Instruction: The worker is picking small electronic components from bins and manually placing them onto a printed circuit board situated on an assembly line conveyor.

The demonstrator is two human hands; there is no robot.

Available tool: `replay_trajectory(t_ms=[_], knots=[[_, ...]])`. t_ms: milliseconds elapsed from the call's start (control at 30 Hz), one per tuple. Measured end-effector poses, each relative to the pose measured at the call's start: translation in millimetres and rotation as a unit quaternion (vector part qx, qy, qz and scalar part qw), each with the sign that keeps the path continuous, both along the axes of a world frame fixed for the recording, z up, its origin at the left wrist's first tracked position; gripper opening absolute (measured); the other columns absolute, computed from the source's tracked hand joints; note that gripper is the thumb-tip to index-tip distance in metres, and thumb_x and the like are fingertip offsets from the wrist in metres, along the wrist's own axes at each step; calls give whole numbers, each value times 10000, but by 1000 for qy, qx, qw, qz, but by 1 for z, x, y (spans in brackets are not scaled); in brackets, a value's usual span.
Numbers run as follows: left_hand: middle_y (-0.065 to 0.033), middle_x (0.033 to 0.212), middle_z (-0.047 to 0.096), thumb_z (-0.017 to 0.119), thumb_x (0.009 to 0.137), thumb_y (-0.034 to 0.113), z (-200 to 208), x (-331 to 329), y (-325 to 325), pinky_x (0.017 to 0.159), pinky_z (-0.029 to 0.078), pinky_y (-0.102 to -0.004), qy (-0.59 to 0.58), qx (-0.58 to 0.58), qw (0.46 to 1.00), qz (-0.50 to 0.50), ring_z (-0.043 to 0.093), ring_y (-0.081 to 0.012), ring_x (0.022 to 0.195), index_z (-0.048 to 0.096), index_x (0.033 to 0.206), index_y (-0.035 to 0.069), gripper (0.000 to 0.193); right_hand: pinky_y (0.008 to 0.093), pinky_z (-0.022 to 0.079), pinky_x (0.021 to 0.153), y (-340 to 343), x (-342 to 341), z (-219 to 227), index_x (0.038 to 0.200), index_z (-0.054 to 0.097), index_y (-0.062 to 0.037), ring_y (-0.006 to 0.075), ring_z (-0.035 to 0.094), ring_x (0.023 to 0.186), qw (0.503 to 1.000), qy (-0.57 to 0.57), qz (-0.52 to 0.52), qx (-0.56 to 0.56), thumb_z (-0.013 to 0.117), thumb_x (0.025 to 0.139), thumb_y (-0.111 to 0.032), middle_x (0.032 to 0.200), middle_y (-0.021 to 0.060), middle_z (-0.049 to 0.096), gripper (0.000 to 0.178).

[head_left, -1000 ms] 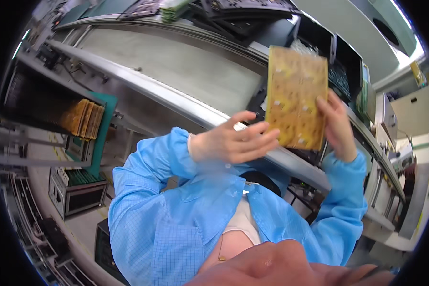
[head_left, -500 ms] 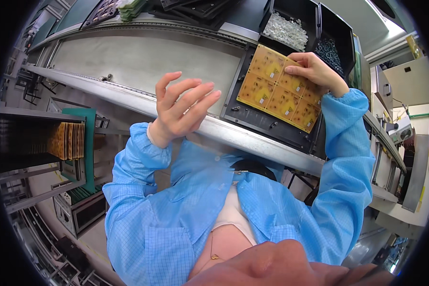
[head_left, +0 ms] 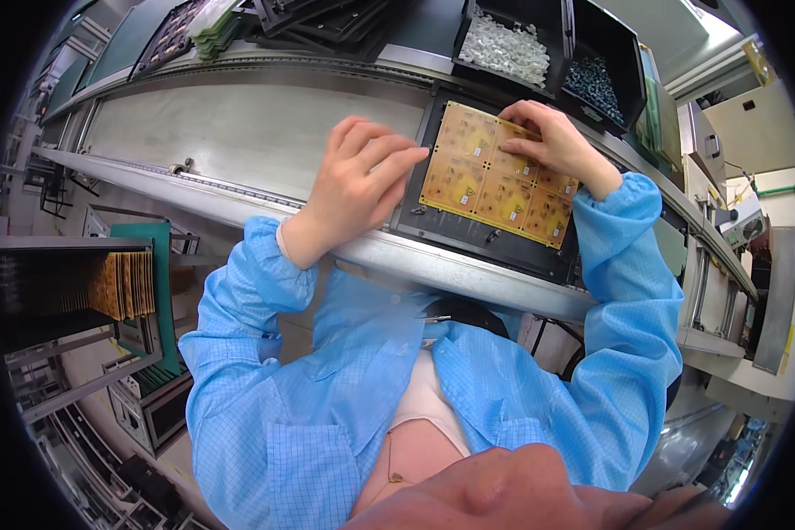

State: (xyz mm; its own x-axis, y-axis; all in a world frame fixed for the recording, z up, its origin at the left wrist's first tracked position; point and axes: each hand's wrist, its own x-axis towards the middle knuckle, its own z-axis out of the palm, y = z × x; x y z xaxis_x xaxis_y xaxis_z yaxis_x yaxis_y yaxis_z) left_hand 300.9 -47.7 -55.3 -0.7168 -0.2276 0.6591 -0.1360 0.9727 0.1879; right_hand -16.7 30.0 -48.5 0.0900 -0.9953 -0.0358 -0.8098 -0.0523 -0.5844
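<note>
A yellow circuit board panel lies flat on a black carrier tray on the conveyor line. My right hand rests on the panel's far right edge, fingers pressing on it. Spread and empty, my left hand hovers at the tray's left edge, fingertips almost at the panel's left side. Both arms wear light blue sleeves.
Behind the tray stand a black bin of white parts and a black bin of dark parts. A metal rail runs along the front of the grey conveyor. A rack of yellow boards stands at the left.
The panel was held upright in front of me, then came down onto the black tray. My left hand has moved right toward the panel's left edge.
</note>
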Motion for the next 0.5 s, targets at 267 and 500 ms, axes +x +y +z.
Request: replay_trajectory(t_ms=[267,500], knots=[[-94,1270,593,729,828,183,-25,-29,-13,1013,428,-457,-135,114,983,-45,513,-332,1189,593,1238,82,444,374,467,928,17,9,-9,1170,671,-61,280,535,1013,991,105,-18,-84,787,795,-206,1044,93,612,419],[-91,1289,591,709,861,206,-33,-39,-16,1041,411,-458,-152,89,983,-48,495,-323,1235,610,1209,78,384,387,480,968,49,9,-3,1093,668,-16,312,550,1114,985,102,-23,-136,758,811,-122,1125,121,615,315]])
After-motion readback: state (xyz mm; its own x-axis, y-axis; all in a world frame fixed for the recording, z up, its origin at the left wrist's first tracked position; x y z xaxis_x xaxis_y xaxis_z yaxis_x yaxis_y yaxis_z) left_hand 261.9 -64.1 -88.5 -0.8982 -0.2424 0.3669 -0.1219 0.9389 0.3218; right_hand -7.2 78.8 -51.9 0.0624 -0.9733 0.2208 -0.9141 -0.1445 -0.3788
